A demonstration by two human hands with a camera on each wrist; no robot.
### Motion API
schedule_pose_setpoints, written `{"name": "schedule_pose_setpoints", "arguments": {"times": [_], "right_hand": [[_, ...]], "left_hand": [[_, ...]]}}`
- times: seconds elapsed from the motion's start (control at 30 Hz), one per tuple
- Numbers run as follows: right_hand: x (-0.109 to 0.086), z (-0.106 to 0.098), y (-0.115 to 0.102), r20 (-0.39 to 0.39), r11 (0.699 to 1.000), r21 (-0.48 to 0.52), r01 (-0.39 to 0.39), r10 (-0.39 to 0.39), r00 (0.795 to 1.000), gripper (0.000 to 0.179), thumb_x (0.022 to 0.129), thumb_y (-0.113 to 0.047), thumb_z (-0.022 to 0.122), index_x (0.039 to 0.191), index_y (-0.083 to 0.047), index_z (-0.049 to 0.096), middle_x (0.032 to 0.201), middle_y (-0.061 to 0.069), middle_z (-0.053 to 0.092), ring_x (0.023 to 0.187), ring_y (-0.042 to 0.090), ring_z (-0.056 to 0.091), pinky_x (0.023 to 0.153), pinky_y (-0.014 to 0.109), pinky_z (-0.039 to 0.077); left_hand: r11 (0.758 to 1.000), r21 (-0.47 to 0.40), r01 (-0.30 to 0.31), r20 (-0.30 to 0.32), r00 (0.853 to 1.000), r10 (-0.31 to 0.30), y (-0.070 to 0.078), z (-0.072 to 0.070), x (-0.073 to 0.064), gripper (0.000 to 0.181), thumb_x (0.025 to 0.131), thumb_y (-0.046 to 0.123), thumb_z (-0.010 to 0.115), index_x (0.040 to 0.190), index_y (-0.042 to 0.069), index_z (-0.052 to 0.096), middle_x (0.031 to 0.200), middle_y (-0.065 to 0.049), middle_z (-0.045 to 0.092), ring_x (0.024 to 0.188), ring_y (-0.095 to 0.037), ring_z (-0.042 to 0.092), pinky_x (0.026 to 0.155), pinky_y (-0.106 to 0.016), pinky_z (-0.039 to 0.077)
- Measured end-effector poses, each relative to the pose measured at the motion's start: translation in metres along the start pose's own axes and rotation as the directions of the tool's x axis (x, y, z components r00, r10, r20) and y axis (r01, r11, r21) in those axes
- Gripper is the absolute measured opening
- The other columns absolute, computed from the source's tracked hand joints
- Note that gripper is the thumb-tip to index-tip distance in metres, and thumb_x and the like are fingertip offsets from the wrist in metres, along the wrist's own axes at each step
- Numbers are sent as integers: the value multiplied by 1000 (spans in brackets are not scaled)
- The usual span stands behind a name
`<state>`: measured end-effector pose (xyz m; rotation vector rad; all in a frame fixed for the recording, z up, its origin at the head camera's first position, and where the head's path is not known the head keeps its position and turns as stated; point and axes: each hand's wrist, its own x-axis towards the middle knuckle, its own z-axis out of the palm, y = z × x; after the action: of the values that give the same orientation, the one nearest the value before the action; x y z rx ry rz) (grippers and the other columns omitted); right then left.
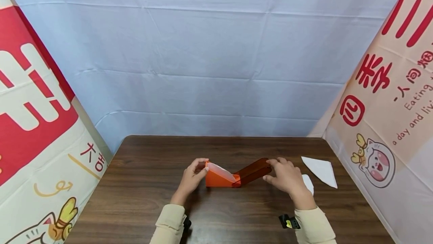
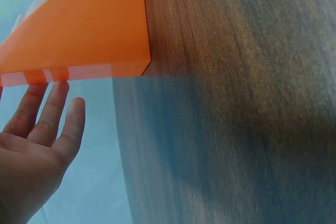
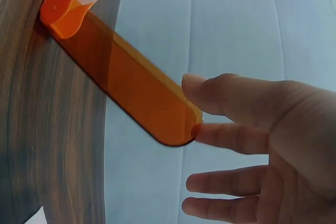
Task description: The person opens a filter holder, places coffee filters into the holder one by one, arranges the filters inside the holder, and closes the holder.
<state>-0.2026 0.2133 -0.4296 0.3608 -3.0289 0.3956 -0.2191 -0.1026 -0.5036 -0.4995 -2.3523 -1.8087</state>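
Note:
An orange wedge-shaped coffee filter box [image 1: 218,181] stands on the table, its translucent orange lid [image 1: 252,172] swung out to the right on a hinge at the low end. White filter papers [image 1: 221,170] lean inside it. My left hand [image 1: 192,178] holds the tall back end by thumb and fingers; in the left wrist view, fingertips [image 2: 62,86] touch the box's back wall, the thumb hidden. My right hand [image 1: 287,178] pinches the lid's rounded free end between thumb and index finger; the other fingers [image 3: 226,181] extend apart from it.
A white fan-shaped paper [image 1: 321,170] lies on the brown wooden table [image 1: 162,150] at the right. Another white piece [image 1: 308,183] is partly hidden behind my right wrist. Pale cloth [image 1: 209,97] hangs behind the table, with printed cloths at both sides.

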Motion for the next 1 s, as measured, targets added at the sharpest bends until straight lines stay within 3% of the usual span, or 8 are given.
{"name": "schedule_pose_setpoints", "arguments": {"times": [0.5,1.0], "right_hand": [[-9,0,22,42,998,24,-55,54,998,64,78,-34,75,125,4,53,120,33,47,100,51,48,69,60,42],[-18,19,55,113,988,42,-147,142,983,67,78,-39,73,124,6,53,118,33,48,99,52,48,67,60,43]], "left_hand": [[1000,-10,-2,2,1000,2,0,0,0,28,92,9,59,119,8,57,109,-11,62,98,-27,58,82,-33,48],[1000,-14,-9,-4,1000,9,-1,1,0,28,91,8,59,119,4,57,109,-13,62,98,-28,59,81,-31,48]]}}
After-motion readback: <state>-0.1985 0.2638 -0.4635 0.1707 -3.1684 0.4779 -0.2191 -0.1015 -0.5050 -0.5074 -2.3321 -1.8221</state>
